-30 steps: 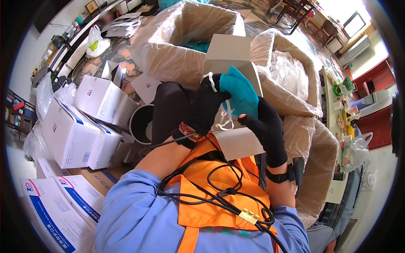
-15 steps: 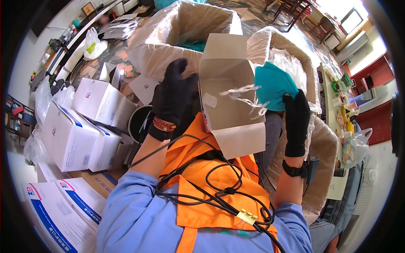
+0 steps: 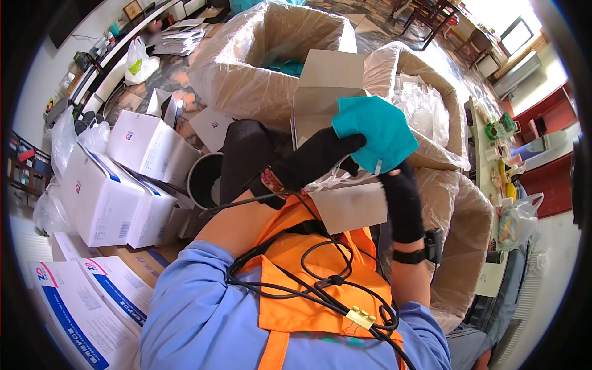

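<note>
Teal mask [image 3: 377, 132] between two black-gloved hands, over an open white box [image 3: 353, 213].
The left hand [image 3: 320, 154] has its grip pinched on the mask's lower-left edge, thumb laid over the face; the mask lies to the right of that grip and a little farther from the body, its long axis seeming to slant from upper left to lower right; the right hand [image 3: 403, 194] is at the lower-right edge, fingertips close under it, though I cannot tell whether its grip is pressed together on the mask or only touching; from there the mask lies up and to the left; both hands are near, the left overlapping it more; white straps [image 3: 339, 179] hang below, toward the body.
</note>
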Motion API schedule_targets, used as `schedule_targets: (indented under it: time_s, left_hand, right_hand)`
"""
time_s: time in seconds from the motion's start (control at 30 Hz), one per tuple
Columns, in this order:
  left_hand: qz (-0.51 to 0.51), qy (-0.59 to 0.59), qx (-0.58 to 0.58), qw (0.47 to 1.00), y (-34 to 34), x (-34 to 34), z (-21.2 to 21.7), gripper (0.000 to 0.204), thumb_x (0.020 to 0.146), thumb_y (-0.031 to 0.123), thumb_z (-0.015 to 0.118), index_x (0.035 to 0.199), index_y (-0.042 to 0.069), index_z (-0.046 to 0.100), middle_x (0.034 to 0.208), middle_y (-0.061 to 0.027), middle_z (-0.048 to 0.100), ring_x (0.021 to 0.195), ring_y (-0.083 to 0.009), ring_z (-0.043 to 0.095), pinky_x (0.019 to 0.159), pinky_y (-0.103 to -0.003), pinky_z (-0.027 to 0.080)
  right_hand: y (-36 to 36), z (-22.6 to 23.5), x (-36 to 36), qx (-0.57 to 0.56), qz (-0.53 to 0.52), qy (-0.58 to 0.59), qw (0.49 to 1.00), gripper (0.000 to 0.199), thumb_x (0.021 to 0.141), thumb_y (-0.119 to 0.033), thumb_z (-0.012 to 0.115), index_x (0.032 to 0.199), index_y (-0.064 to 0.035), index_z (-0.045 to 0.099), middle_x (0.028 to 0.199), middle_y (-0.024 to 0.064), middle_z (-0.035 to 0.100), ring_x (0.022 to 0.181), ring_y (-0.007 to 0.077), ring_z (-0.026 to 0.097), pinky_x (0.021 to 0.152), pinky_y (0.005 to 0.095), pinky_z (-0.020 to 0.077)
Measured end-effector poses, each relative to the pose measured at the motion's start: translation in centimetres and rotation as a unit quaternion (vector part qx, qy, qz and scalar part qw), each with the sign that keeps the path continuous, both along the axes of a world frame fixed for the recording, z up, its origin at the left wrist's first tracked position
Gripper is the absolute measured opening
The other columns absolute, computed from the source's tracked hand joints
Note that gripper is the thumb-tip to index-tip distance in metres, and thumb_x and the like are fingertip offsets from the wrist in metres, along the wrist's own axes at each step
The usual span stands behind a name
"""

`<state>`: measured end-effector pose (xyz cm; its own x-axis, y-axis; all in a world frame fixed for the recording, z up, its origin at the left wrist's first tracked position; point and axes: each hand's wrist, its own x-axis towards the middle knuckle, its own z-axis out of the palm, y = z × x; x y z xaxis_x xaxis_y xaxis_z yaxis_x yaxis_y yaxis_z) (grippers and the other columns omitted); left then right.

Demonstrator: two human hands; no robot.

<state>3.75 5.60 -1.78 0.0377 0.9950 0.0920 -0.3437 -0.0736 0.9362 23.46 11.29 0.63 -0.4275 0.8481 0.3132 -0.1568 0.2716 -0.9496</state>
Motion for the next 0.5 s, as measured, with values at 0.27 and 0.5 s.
schedule_targets:
  time_s: [0.27, 0.5]
  left_hand:
    - [-0.103, 0.214, -0.098, 0.966, -0.5, -1.4, 0.3, 0.03, 0.096, 0.034, 0.055, 0.107, 0.006, 0.062, 0.084, -0.0004, 0.062, 0.064, -0.0074, 0.052, 0.057, -0.023, 0.044]
    - [0.083, -0.146, -0.074, 0.983, -0.7, -1.1, -0.9, 0.021, 0.097, 0.026, 0.051, 0.093, 0.007, 0.06, 0.07, 0.0021, 0.054, 0.058, -0.0077, 0.05, 0.052, -0.023, 0.04]
  right_hand:
    - [-0.5, -0.5, -1.6, 0.13, -0.137, -0.252, 0.949, 0.017, 0.09, -0.023, 0.062, 0.104, -0.0195, 0.071, 0.087, 0.009, 0.067, 0.068, 0.0211, 0.065, 0.055, 0.0341, 0.0468]
    - [-1.2, -1.0, -5.8, -0.104, 0.013, -0.064, 0.992, 0.016, 0.093, -0.026, 0.063, 0.094, -0.0097, 0.065, 0.073, -0.0014, 0.056, 0.063, 0.0061, 0.05, 0.057, 0.0238, 0.0404]
